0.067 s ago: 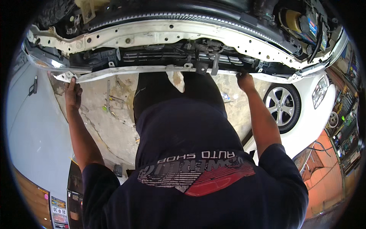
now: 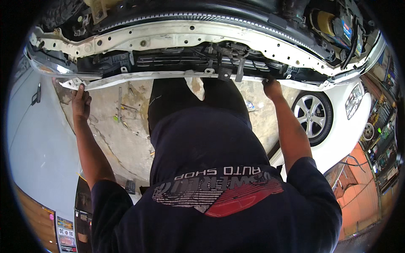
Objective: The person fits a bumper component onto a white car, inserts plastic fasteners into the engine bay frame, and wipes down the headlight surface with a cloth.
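Across the front of the car runs the thin white upper edge of a front bumper, with dark grille slats behind it. My left hand grips its left end, thumb laid on top and fingers curled below. Farther along to the right, my right hand is closed on the same edge, its fingertips partly hidden. Between my hands, nearer the right one, a dark bracket sits at the edge. Beyond the bumper lies the car's cream-coloured front crossmember, dotted with holes.
At the upper right is the engine bay with a battery. A white car with a silver-spoked wheel stands at right. Tools lie on the stained concrete floor. A pale panel stands at left.
Both hands keep their grip in nearly the same place. My legs show slightly differently, with the gap between them wider; the middle of the bumper has shifted very slightly.
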The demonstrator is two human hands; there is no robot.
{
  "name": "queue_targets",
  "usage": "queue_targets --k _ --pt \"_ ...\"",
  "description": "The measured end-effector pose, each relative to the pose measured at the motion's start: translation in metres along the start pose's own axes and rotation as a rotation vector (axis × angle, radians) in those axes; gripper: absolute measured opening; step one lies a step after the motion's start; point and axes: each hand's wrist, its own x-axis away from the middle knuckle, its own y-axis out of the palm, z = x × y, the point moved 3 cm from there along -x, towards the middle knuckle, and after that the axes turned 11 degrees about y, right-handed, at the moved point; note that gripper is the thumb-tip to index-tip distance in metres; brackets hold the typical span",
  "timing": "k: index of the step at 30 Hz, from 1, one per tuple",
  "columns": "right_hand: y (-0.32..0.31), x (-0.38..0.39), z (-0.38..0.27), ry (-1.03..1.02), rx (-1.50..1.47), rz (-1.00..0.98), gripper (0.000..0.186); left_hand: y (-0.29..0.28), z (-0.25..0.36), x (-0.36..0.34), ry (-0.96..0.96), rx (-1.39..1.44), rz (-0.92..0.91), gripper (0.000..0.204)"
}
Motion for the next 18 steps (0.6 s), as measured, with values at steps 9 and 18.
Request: queue_targets --k 9,18 --pt "-0.004 0.001 -0.002 0.037 0.062 -0.031 0.033 0.006 0.009 0.0 -0.004 -0.076 -0.089 0.038" --pt "-0.004 0.0 -0.014 0.069 0.088 -0.041 0.032 -0.001 0.008 0.003 -0.057 -0.137 -0.074 0.034"
